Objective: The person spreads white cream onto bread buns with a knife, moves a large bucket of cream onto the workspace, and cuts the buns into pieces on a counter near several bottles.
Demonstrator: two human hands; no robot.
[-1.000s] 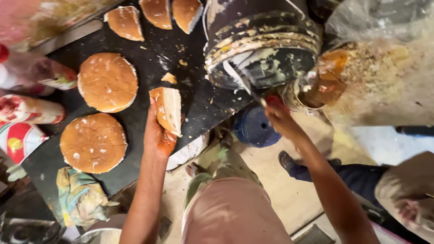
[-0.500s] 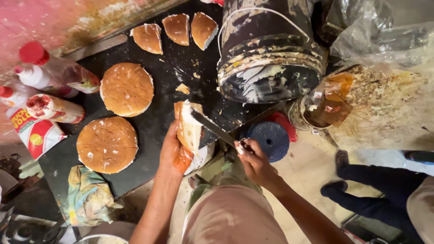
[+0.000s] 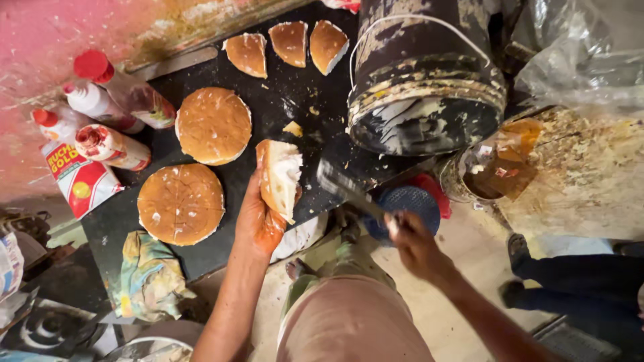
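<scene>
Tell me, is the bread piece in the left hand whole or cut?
Cut: the bread piece shows a white inner face; left hand holds it.

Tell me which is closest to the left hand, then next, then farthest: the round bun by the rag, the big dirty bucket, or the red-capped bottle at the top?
From the left hand:
1. Round bun, just left of it.
2. Bucket, up and right.
3. Red-capped bottle, far upper left.
</scene>
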